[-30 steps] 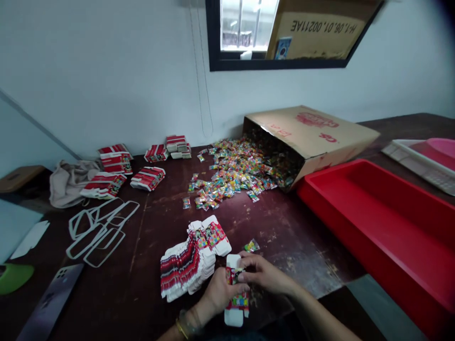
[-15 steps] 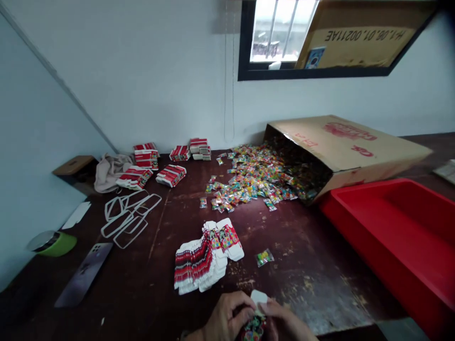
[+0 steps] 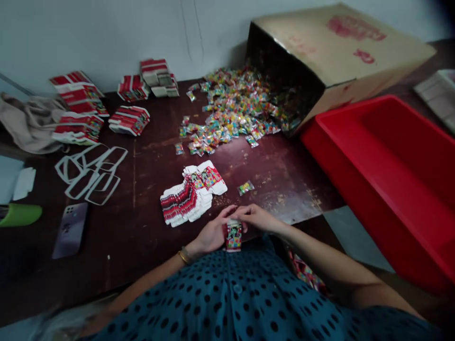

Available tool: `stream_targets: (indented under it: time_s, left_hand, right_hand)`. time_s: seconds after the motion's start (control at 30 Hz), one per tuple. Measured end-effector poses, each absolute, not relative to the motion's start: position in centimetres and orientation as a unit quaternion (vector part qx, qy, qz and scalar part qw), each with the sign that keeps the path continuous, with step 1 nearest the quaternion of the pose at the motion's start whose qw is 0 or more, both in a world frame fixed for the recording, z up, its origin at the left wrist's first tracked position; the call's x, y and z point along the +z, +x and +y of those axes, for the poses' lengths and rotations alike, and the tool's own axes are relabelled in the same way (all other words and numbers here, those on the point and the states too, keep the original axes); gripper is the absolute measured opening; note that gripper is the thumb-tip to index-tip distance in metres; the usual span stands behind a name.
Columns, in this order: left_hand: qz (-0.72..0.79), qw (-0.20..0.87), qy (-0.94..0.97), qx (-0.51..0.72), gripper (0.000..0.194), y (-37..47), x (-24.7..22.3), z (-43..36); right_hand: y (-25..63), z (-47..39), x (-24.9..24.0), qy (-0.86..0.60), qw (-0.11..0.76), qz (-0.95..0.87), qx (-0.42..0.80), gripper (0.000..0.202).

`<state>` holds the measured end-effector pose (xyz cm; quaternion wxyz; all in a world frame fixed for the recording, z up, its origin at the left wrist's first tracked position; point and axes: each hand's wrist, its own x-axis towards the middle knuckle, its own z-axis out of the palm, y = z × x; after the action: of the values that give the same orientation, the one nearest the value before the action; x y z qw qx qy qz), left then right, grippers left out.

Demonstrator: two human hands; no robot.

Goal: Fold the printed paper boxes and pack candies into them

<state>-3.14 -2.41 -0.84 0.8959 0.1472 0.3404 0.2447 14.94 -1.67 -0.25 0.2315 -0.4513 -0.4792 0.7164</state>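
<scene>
Close to my body, at the table's front edge, both hands are on a small printed candy box (image 3: 233, 237), red with colourful pictures. My left hand (image 3: 212, 233) grips its left side. The fingers of my right hand (image 3: 256, 218) are closed at its top end, where the flap is mostly covered by them. Just beyond lies a fanned stack of flat candy boxes (image 3: 185, 201), red and white. To its right is a single clear packet of yellow and green candies (image 3: 245, 188).
A large cardboard carton (image 3: 341, 52) lies on its side, with a heap of candy packets (image 3: 227, 113) spilling out. A red plastic tray (image 3: 355, 156) stands at right. On the left are bundled boxes (image 3: 130, 119), white bands (image 3: 93, 173), a phone (image 3: 71, 229) and a cloth (image 3: 31, 123).
My view has tilted down, bringing my forearms and dotted shirt into the picture. Both hands stay on the candy box; the white flap that stood up at its top is now covered by my fingers.
</scene>
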Motion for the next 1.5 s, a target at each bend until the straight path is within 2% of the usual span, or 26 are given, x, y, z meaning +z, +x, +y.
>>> stream_targets:
  time_s: [0.13,0.27,0.43,0.57,0.67,0.77,0.87,0.93,1.0,1.13,1.23,1.33,1.5]
  left_hand:
    - [0.29,0.916,0.16,0.228,0.061,-3.8,-1.1,-2.4]
    - [0.329,0.876,0.255,0.244,0.058,-4.7,-1.9,-2.7]
    - [0.396,0.78,0.44,0.201,0.063,-5.3,-2.7,-2.6]
    - [0.412,0.734,0.509,0.181,0.068,-5.3,-1.7,-0.8]
    - [0.37,0.728,0.572,0.085,0.064,-6.6,-0.1,1.3]
    - [0.363,0.724,0.586,0.015,0.039,-7.9,0.8,2.7]
    - [0.459,0.717,0.511,0.116,0.025,-7.8,0.3,2.9]
    - [0.492,0.727,0.435,0.2,0.029,-6.9,-0.4,2.6]
    - [0.471,0.768,0.376,0.218,0.037,-5.8,-0.9,2.1]
    - [0.434,0.817,0.343,0.164,0.045,-4.8,-1.2,1.3]
    - [0.439,0.814,0.357,0.131,0.041,-4.7,-0.8,0.9]
    - [0.437,0.808,0.375,0.12,0.039,-4.3,-0.4,0.5]
    - [0.407,0.816,0.396,0.11,0.047,-3.7,-0.4,0.3]
  right_hand:
    - [15.0,-1.5,-0.6,-0.453,0.246,-0.487,0.705,0.038]
    - [15.3,-3.4,-0.5,-0.417,0.284,-0.658,0.559,0.028]
    - [16.8,-3.0,-1.0,-0.351,0.202,-0.791,0.459,0.031]
    - [19.1,1.9,-2.7,-0.416,0.226,-0.812,0.341,0.027]
    - [20.4,3.3,-4.5,-0.46,0.209,-0.827,0.246,0.033]
    - [20.3,1.1,-5.3,-0.499,0.234,-0.788,0.274,0.032]
    - [19.0,-1.9,-4.1,-0.556,0.326,-0.668,0.371,0.028]
    - [18.1,-2.9,-2.4,-0.533,0.353,-0.635,0.434,0.023]
    - [17.6,-2.9,-0.7,-0.494,0.356,-0.659,0.442,0.019]
    - [18.7,-1.6,1.5,-0.466,0.302,-0.744,0.371,0.02]
    - [19.6,-1.2,2.6,-0.46,0.258,-0.785,0.323,0.023]
    - [19.3,-1.1,3.6,-0.416,0.233,-0.812,0.336,0.024]
    - [18.9,0.4,3.9,-0.366,0.216,-0.839,0.339,0.023]
